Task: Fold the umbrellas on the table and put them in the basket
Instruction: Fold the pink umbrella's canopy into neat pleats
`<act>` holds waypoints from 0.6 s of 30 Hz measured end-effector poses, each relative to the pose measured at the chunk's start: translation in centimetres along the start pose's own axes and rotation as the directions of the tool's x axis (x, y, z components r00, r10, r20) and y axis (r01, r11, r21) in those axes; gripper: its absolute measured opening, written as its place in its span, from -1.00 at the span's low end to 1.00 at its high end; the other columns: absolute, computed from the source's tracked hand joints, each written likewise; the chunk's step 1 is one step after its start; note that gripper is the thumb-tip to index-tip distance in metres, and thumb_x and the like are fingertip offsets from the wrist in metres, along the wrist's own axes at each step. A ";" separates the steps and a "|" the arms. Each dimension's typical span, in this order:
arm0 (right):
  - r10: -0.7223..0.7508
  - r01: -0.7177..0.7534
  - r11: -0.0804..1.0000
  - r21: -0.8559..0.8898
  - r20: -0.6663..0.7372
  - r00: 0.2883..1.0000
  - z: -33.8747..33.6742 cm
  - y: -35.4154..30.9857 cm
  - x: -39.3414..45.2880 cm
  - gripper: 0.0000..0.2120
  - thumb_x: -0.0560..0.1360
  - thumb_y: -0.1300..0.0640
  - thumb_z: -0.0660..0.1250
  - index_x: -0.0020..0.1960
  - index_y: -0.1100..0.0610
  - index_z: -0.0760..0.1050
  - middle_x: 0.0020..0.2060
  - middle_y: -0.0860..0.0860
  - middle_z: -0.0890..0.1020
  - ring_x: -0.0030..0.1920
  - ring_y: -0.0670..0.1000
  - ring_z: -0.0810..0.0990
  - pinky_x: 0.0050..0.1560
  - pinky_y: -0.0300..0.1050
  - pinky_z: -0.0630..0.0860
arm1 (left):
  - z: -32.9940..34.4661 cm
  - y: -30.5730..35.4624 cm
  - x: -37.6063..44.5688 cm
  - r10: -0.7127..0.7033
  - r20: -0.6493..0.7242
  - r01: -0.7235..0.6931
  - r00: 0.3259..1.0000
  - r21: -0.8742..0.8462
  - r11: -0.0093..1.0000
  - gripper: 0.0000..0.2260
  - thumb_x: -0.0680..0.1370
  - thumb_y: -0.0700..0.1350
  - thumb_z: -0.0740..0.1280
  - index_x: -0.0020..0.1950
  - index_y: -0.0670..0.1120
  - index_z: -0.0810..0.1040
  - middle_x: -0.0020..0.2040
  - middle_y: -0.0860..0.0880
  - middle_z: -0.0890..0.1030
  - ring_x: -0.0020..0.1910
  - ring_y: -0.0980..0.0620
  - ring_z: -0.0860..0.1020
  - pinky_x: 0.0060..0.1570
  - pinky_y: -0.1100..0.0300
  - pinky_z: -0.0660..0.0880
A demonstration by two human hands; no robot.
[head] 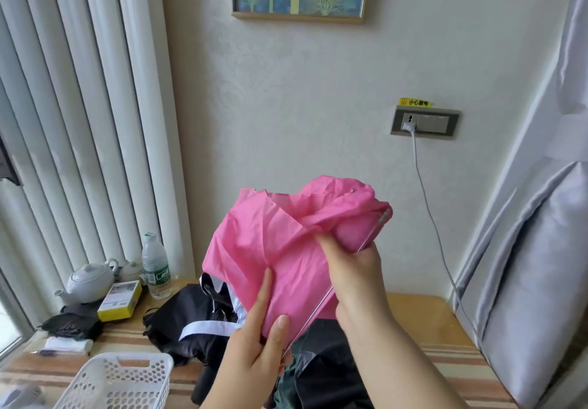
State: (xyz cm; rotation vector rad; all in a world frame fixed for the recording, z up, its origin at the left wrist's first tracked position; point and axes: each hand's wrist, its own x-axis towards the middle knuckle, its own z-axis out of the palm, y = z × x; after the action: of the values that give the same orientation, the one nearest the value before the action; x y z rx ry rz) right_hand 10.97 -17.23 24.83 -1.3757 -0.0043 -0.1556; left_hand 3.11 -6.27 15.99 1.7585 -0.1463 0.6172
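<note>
Now both raised: left hand (261, 341) & right hand (353, 271) grip pink umbrella (270, 249) fabric.

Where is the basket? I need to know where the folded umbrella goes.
The white basket sits at the head view's lower left, on the table's near edge, left of the black umbrella.

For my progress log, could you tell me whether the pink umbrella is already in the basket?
No, both hands hold the pink umbrella above the table, apart from the basket.
</note>
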 end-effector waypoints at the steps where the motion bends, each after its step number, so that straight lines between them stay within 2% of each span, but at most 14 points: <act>1: 0.016 -0.015 0.999 0.028 -0.021 1.000 -0.3 -0.5 0.3 -0.65 0.28 -0.06 0.58 -0.05 0.07 0.57 -0.26 -0.06 0.69 -0.20 -0.03 0.66 -0.20 -0.12 0.55 | -0.1 -0.2 -0.1 -0.017 0.005 0.017 1.000 0.004 1.000 -0.41 0.36 0.28 0.16 0.39 0.46 0.12 -0.38 0.34 0.56 -0.38 0.39 0.50 -0.30 0.56 0.36; 3: 0.041 -0.038 0.998 0.042 -0.058 0.997 -0.7 -1.4 1.1 -0.73 0.33 -0.05 0.54 -0.08 0.07 0.58 -0.30 -0.07 0.66 -0.23 -0.04 0.63 -0.22 -0.16 0.50 | -0.3 -0.4 -0.3 -0.038 0.001 0.038 0.999 0.035 0.999 -0.36 0.34 0.31 0.17 0.43 0.39 0.14 -0.37 0.09 0.61 -0.46 0.23 0.52 -0.37 0.45 0.40; 5: 0.078 -0.078 0.997 0.010 -0.059 0.995 -1.0 -1.6 1.8 -0.63 0.33 -0.11 0.53 -0.01 0.10 0.57 -0.31 -0.07 0.61 -0.24 -0.04 0.60 -0.23 -0.14 0.48 | -0.3 -0.3 -0.3 -0.020 -0.027 0.023 0.999 0.089 0.996 -0.38 0.34 0.33 0.15 0.38 0.50 0.06 -0.44 0.06 0.57 -0.50 0.18 0.50 -0.41 0.41 0.39; 7: 0.138 -0.138 0.989 0.044 -0.015 0.990 -1.0 -1.3 1.5 -0.25 0.16 -0.30 0.56 0.17 0.12 0.50 -0.18 -0.04 0.63 -0.14 -0.03 0.61 -0.13 -0.05 0.55 | -0.4 -0.5 -0.3 0.038 -0.061 -0.026 0.997 0.185 0.982 -0.41 0.36 0.34 0.11 0.32 0.55 -0.10 -0.48 0.06 0.54 -0.53 0.11 0.50 -0.47 0.38 0.37; 9: 0.195 -0.197 0.978 0.070 0.030 0.980 -1.1 -0.2 0.9 0.20 -0.14 -0.48 0.54 0.38 0.04 0.33 0.12 0.01 0.61 0.11 0.06 0.60 0.16 0.14 0.55 | -0.5 -0.9 -0.3 0.101 -0.081 -0.075 0.992 0.279 0.957 -0.41 0.40 0.33 0.09 0.36 0.53 -0.12 -0.49 -0.04 0.53 -0.55 0.00 0.49 -0.54 0.29 0.39; 11: 0.211 -0.215 0.974 0.078 0.054 0.976 -1.2 1.0 0.0 0.37 -0.26 -0.42 0.58 0.45 -0.04 0.18 0.21 0.00 0.56 0.19 0.09 0.57 0.23 0.21 0.50 | -0.3 -1.3 -0.1 0.135 -0.047 -0.110 0.990 0.351 0.930 -0.38 0.44 0.27 0.11 0.44 0.43 -0.10 -0.59 -0.04 0.41 -0.63 0.06 0.43 -0.63 0.39 0.29; 12: 0.213 -0.217 0.972 0.095 0.051 0.976 -1.3 1.4 -0.3 0.34 -0.24 -0.33 0.63 0.44 -0.04 0.18 0.19 0.01 0.57 0.16 0.10 0.59 0.20 0.19 0.52 | -0.1 -1.3 -0.2 0.145 -0.024 -0.124 0.989 0.395 0.910 -0.37 0.46 0.22 0.14 0.48 0.34 -0.06 -0.65 0.01 0.31 -0.67 0.14 0.37 -0.63 0.48 0.22; 14: 0.208 -0.213 0.964 0.159 0.048 0.977 -1.4 1.7 -0.3 0.06 -0.08 -0.07 0.70 0.35 0.02 0.35 0.09 0.05 0.65 0.04 0.10 0.65 0.04 0.12 0.60 | 0.0 -1.6 -0.5 0.171 0.014 -0.160 0.985 0.433 0.887 -0.38 0.48 0.15 0.17 0.51 0.23 0.02 -0.67 0.11 0.17 -0.68 0.24 0.30 -0.58 0.58 0.15; 16: 0.213 -0.218 0.953 0.210 0.048 0.976 -1.6 1.3 0.0 -0.35 0.12 0.06 0.64 0.17 0.08 0.55 -0.04 0.08 0.71 -0.05 0.13 0.69 -0.03 0.13 0.62 | -0.2 -1.4 -0.7 0.160 -0.003 -0.145 0.987 0.403 0.904 -0.42 0.49 0.16 0.13 0.47 0.36 0.00 -0.65 0.09 0.24 -0.66 0.22 0.32 -0.56 0.53 0.19; 18: 0.228 -0.223 0.951 0.213 -0.002 0.974 -1.6 1.1 0.4 -0.64 0.24 0.13 0.59 0.01 0.14 0.62 -0.14 0.09 0.72 -0.09 0.16 0.70 0.02 0.17 0.61 | -0.1 -0.6 -0.6 0.106 -0.018 -0.099 0.994 0.242 0.965 -0.49 0.51 0.16 0.10 0.34 0.57 -0.04 -0.61 0.08 0.35 -0.61 0.18 0.36 -0.52 0.46 0.21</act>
State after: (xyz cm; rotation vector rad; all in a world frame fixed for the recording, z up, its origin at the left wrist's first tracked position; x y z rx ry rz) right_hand 11.33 -18.67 23.46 -1.1511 0.1546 0.0185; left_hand 2.83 -6.16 15.19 1.9841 -0.1466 0.7626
